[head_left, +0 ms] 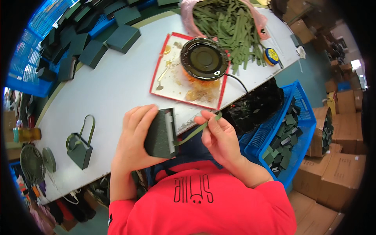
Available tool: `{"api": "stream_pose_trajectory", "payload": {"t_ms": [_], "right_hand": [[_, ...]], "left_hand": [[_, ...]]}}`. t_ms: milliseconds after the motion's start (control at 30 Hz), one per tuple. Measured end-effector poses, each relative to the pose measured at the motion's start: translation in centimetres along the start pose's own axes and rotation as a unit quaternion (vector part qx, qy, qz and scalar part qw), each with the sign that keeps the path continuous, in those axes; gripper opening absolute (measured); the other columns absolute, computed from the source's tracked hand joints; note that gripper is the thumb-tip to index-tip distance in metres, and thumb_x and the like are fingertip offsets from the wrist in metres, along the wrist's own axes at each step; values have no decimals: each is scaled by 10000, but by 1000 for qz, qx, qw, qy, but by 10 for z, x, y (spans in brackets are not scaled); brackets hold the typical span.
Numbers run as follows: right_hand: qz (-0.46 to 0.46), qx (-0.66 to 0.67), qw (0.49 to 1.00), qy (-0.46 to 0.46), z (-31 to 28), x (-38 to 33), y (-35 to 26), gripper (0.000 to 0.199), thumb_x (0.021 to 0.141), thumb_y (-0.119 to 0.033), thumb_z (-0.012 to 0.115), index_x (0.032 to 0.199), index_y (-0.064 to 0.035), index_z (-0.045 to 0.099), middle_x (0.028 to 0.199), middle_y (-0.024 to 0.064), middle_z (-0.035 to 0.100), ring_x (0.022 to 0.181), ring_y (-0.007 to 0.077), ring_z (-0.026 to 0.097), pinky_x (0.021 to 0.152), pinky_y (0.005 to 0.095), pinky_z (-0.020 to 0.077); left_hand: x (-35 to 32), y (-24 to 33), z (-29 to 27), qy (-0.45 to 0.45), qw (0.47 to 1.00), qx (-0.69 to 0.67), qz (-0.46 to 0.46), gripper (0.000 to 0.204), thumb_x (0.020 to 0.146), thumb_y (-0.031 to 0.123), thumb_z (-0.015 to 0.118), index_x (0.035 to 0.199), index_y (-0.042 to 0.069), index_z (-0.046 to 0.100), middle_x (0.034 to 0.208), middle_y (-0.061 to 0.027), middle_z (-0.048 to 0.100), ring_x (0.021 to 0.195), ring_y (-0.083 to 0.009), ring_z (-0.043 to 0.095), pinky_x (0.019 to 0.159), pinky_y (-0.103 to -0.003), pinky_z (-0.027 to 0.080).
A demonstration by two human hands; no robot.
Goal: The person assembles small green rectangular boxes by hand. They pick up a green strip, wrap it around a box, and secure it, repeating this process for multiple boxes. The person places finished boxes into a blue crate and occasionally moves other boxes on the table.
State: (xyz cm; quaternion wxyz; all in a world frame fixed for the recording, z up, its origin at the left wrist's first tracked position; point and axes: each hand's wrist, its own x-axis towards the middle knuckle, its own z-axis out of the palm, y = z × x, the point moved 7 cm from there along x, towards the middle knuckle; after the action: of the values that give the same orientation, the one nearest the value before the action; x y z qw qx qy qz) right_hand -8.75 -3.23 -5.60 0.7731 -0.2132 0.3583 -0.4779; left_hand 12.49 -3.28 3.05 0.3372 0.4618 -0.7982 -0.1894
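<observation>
- my left hand (135, 137) wraps around a dark green box piece (161, 133), fingers curled over its left edge, holding it just above the near edge of the white table (113, 86).
- my right hand (221, 137) pinches a green ribbon strip (197, 130) between thumb and forefinger; the strip runs left and down to the box piece's near right corner.
- just beyond, a red-rimmed tray (172, 84) carries a round black pot (204, 58) with amber lumps beside it.
- far off, a pile of green strips (229, 23) lies on the table.
- to the left, a finished green bag (80, 147) stands near the edge.
- to the right, a blue crate (301, 117) holds dark pieces.
</observation>
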Motion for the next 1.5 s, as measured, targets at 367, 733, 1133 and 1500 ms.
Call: {"api": "stream_pose_trajectory", "payload": {"t_ms": [367, 733, 1133, 1500], "right_hand": [[-79, 77, 992, 59, -28, 15, -52, 405, 1077, -184, 515, 1422, 25, 483, 1199, 153, 677, 871, 121, 687, 764, 256, 593], [-128, -171, 976, 39, -27, 39, -77, 242, 1034, -197, 619, 1133, 24, 616, 812, 47, 656, 553, 79, 554, 495, 231, 453], [-126, -231, 964, 42, -19, 64, -91, 223, 1028, -235, 634, 985, -18, 658, 666, -37, 535, 484, 7, 360, 434, 190, 256], [-90, -230, 967, 63, -22, 76, -85, 220, 1017, -248, 642, 930, -47, 651, 634, -47, 503, 478, 2, 308, 428, 188, 205]], "left_hand": [[-23, -26, -10, 5, 996, 30, -81, 1112, 497, 299, 958, 1445, 2, 459, 1384, -188, 502, 1259, -396, 485, 1050, -476, 425], [-14, -16, 7, -30, 998, 5, -46, 1072, 512, 294, 953, 1428, 5, 478, 1377, -186, 512, 1246, -409, 483, 1051, -501, 417], [-3, 0, 18, -51, 998, -8, -28, 1024, 539, 310, 943, 1412, 7, 501, 1370, -162, 532, 1241, -393, 495, 1051, -497, 408], [-5, -1, 17, -44, 999, -7, -27, 1008, 547, 291, 943, 1406, 2, 502, 1366, -160, 535, 1232, -394, 500, 1043, -500, 415]]}}
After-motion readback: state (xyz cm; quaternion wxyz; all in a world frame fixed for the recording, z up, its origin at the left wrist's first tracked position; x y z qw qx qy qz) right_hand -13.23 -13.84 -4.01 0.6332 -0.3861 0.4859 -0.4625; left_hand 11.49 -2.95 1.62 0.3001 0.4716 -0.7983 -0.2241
